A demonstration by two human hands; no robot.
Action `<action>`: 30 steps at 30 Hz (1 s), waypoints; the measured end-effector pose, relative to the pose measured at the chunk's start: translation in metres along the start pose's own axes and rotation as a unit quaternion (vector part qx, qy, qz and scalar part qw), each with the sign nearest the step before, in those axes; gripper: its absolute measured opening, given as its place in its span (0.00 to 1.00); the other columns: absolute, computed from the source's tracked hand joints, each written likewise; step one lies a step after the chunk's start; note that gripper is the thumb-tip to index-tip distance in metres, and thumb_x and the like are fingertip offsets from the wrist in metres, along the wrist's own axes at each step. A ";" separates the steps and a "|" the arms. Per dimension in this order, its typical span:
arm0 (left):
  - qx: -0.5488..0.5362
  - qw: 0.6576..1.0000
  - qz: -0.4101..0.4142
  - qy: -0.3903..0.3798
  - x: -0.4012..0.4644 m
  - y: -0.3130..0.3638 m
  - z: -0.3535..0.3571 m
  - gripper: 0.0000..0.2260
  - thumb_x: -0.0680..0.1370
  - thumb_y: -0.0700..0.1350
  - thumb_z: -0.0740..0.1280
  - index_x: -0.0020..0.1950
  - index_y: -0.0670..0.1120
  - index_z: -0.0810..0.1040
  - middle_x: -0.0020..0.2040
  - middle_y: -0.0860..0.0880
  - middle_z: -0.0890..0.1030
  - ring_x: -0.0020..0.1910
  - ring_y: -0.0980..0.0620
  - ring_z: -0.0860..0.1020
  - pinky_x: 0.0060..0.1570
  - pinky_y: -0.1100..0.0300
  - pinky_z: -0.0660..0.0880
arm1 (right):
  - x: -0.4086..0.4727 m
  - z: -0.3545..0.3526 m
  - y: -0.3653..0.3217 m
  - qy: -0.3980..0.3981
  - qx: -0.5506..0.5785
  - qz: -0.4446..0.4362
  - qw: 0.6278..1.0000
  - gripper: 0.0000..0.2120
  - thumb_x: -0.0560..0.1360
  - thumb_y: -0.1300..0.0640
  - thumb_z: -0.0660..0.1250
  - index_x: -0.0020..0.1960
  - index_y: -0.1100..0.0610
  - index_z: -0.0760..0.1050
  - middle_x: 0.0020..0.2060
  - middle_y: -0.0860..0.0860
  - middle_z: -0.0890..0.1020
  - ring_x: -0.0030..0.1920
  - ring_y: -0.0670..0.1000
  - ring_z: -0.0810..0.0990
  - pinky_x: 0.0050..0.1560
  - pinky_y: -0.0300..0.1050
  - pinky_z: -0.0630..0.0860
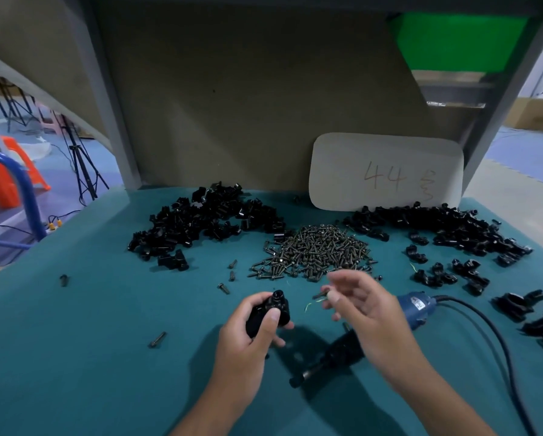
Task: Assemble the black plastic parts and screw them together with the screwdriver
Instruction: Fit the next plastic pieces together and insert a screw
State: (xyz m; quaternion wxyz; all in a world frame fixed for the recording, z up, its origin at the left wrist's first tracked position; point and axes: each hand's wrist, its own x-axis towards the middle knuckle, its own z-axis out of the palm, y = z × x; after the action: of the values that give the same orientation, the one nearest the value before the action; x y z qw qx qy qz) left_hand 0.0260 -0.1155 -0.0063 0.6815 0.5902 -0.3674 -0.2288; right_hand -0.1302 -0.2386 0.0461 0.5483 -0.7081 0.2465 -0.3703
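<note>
The left hand (251, 325) sits low in the middle of the frame, and its fingers are curled tight around a black plastic part (268, 311). The part looks small, hard and light, so I think it will not bend. It may be a bit smooth, so holding it by its sides, as now, seems best.

The right hand (355, 303) is just to the right, and its thumb and finger pinch a small screw (320, 295). The screw is tiny and could slip and roll away.

The screwdriver (342, 350) lies on the green table (90, 357) under the right arm, with its cord running off to the lower right.

Higher up are the screw pile (317, 253) in the middle, the left pile of black parts (201, 221) and the right pile of black parts (446, 228). The bare green space is at the lower left. The table's left edge is near there, so a dropped screw could roll off.
</note>
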 end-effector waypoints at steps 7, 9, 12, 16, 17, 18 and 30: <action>0.004 0.999 0.023 -0.022 -0.004 0.005 0.003 0.11 0.75 0.59 0.68 0.56 0.59 0.80 0.49 0.46 0.85 0.47 0.48 0.85 0.42 0.60 0.80 | -0.026 0.030 0.008 0.015 -0.037 -0.087 0.995 0.06 0.77 0.50 0.70 0.52 0.43 0.82 0.45 0.46 0.86 0.48 0.50 0.86 0.49 0.39 0.80; 0.006 0.999 0.030 -0.031 -0.005 0.007 0.004 0.10 0.75 0.59 0.69 0.56 0.60 0.80 0.51 0.47 0.84 0.48 0.47 0.85 0.42 0.60 0.80 | -0.025 0.030 0.010 0.033 -0.036 -0.100 0.994 0.05 0.77 0.49 0.71 0.52 0.43 0.82 0.46 0.46 0.86 0.48 0.50 0.86 0.49 0.43 0.81; 0.006 0.998 0.036 -0.041 -0.005 0.007 0.004 0.10 0.76 0.59 0.68 0.56 0.60 0.80 0.51 0.48 0.84 0.49 0.46 0.85 0.42 0.60 0.80 | -0.026 0.029 0.011 0.047 -0.032 -0.104 0.993 0.07 0.76 0.44 0.70 0.53 0.42 0.82 0.45 0.47 0.86 0.48 0.51 0.86 0.49 0.47 0.82; 0.000 0.998 0.041 -0.037 -0.006 0.006 0.003 0.10 0.76 0.58 0.68 0.56 0.59 0.80 0.50 0.45 0.84 0.47 0.47 0.85 0.41 0.62 0.79 | -0.026 0.030 0.011 0.044 -0.039 -0.105 0.993 0.08 0.76 0.43 0.69 0.53 0.42 0.82 0.45 0.46 0.86 0.48 0.51 0.85 0.49 0.47 0.81; 0.001 0.998 0.044 -0.038 -0.006 0.005 0.003 0.10 0.77 0.57 0.68 0.56 0.59 0.80 0.50 0.45 0.84 0.47 0.47 0.85 0.41 0.62 0.79 | -0.026 0.030 0.012 0.040 -0.044 -0.107 0.992 0.07 0.76 0.45 0.70 0.53 0.43 0.82 0.45 0.45 0.85 0.48 0.51 0.85 0.48 0.46 0.81; 0.003 0.998 0.049 -0.042 -0.006 0.005 0.004 0.10 0.77 0.57 0.68 0.56 0.58 0.80 0.50 0.46 0.84 0.48 0.48 0.85 0.41 0.61 0.79 | -0.026 0.031 0.013 0.036 -0.054 -0.111 0.992 0.06 0.77 0.47 0.70 0.53 0.43 0.82 0.45 0.44 0.85 0.48 0.50 0.85 0.48 0.44 0.81; 0.040 0.994 0.068 -0.069 -0.007 0.003 0.002 0.12 0.76 0.57 0.70 0.59 0.62 0.78 0.55 0.52 0.82 0.53 0.47 0.83 0.51 0.50 0.81 | -0.025 0.026 0.013 0.046 -0.130 -0.129 0.982 0.05 0.76 0.46 0.71 0.48 0.46 0.83 0.46 0.40 0.82 0.48 0.46 0.82 0.47 0.32 0.75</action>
State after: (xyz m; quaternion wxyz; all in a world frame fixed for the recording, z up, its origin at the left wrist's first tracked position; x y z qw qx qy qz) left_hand 0.0191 -0.1109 -0.0045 0.6446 0.5729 -0.4619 -0.2073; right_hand -0.1234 -0.2081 0.0241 0.3868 -0.7815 0.2243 -0.4350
